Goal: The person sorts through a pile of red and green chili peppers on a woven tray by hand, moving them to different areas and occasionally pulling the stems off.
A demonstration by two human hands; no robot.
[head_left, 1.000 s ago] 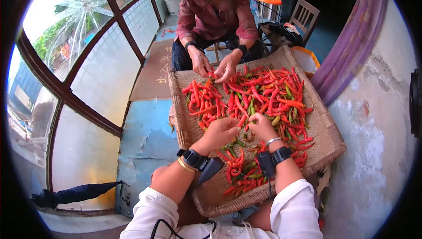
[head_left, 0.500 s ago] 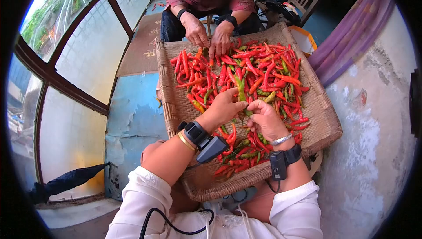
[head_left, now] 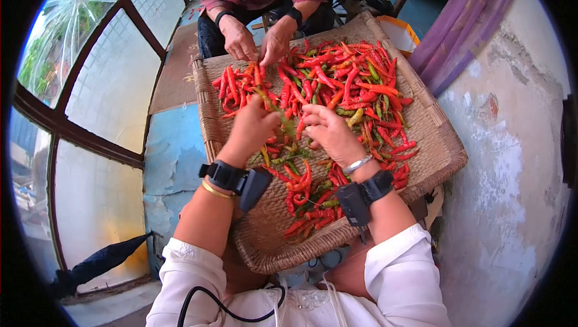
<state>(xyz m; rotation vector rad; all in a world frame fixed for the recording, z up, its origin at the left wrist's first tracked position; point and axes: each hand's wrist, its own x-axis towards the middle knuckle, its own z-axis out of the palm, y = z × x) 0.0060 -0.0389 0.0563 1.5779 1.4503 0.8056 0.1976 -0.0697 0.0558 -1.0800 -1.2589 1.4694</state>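
Note:
My left hand (head_left: 251, 127) is above the left middle of a woven basket tray (head_left: 436, 149), its fingers closed around a blurred green chili pepper (head_left: 272, 105). To its right, my right hand (head_left: 336, 135) hovers over the heap of red chili peppers (head_left: 337, 77). Its fingers are bent and slightly apart, with no pepper visible in them; the thumb is hidden. Some green and yellowish peppers (head_left: 356, 116) are mixed among the red ones. A smaller cluster of peppers (head_left: 307, 206) lies near the tray's front, below my hands.
Across the tray, another person's hands (head_left: 257, 44) work at its far left edge among red peppers. Windows (head_left: 108, 80) line the left side, with a folded dark umbrella (head_left: 105, 261) below. A peeling wall (head_left: 494, 188) and purple curtain (head_left: 463, 26) are on the right.
My hands have separated and moved left. The green pepper has gone leftward with my left hand; my right hand has let go of it. The view has shifted slightly.

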